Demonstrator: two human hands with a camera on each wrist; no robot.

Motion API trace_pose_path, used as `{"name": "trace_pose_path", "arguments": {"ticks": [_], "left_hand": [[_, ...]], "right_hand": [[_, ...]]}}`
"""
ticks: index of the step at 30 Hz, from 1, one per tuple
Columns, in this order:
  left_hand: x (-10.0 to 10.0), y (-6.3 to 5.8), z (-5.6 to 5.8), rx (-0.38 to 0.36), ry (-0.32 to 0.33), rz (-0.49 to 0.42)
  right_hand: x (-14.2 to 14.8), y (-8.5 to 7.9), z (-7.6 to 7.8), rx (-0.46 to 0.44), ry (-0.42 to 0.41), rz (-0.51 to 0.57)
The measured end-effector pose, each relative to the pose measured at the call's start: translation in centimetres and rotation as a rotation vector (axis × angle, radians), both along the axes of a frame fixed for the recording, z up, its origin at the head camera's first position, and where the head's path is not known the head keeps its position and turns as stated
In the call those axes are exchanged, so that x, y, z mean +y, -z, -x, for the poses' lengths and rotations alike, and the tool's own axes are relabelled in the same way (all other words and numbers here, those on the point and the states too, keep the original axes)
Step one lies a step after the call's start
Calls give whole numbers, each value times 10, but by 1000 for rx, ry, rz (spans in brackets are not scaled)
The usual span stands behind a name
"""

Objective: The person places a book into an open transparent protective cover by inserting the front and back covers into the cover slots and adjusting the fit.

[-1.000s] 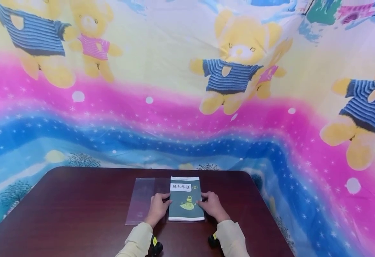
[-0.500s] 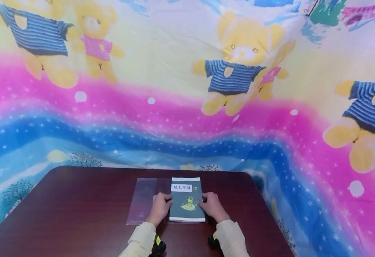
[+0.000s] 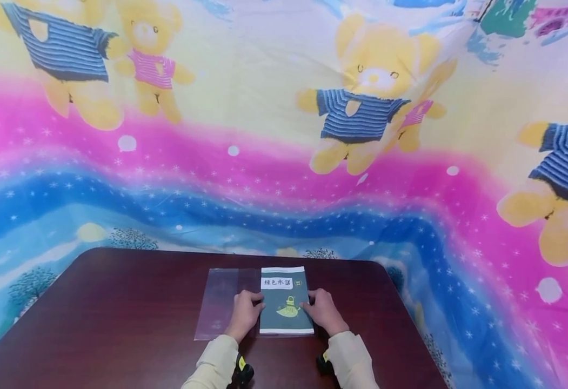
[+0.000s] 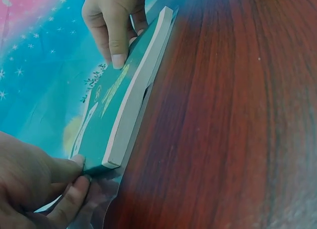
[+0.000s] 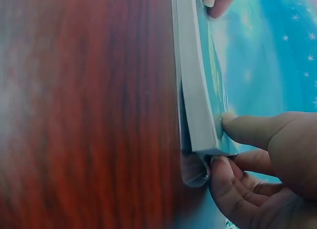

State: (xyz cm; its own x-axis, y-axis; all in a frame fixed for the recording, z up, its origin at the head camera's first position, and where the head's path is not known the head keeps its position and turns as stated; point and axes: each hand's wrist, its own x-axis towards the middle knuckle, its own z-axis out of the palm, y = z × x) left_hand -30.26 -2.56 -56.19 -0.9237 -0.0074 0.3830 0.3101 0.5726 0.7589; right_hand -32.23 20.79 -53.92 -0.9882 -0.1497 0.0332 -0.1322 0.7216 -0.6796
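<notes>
A green paperback book (image 3: 284, 319) with white bands and a yellow drawing lies on a clear plastic book cover (image 3: 215, 302), whose flap spreads to the left. My left hand (image 3: 245, 313) holds the spine side, thumb at the cover's edge and a finger lower down in the left wrist view. On the opposite side, my right hand (image 3: 325, 312) grips the book with its thumb on the front and fingers at the page edge. In the right wrist view, a curled bit of the plastic (image 5: 194, 172) shows below the book's corner. The book's underside is hidden.
A dark reddish-brown table (image 3: 133, 308) with rounded far corners carries everything. Behind it and along the right hangs a cloth (image 3: 264, 108) printed with bears and snowflakes. Black wrist cameras (image 3: 245, 373) sit by the sleeves.
The head view has shifted slightly, so everything appears a little further right. Both hands stay on the book, with no clear movement of book or plastic relative to each other.
</notes>
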Motion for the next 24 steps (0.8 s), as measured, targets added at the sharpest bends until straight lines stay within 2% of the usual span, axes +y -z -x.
{"name": "trace_pose_path", "arguments": {"ticks": [4, 11, 15, 19, 24], "left_hand": [[3, -4, 0, -27, -16, 1], [8, -13, 3, -89, -42, 105], [11, -22, 2, -153, -3, 140], [12, -33, -2, -230, 49, 124], [7, -46, -5, -184, 113, 119]], "right_hand": [[-1, -2, -2, -23, -6, -4], [2, -6, -6, -57, -72, -16], [3, -11, -9, -60, -83, -48], [2, -14, -12, -26, -66, -82], [-1, -18, -14, 6, -37, -45]]}}
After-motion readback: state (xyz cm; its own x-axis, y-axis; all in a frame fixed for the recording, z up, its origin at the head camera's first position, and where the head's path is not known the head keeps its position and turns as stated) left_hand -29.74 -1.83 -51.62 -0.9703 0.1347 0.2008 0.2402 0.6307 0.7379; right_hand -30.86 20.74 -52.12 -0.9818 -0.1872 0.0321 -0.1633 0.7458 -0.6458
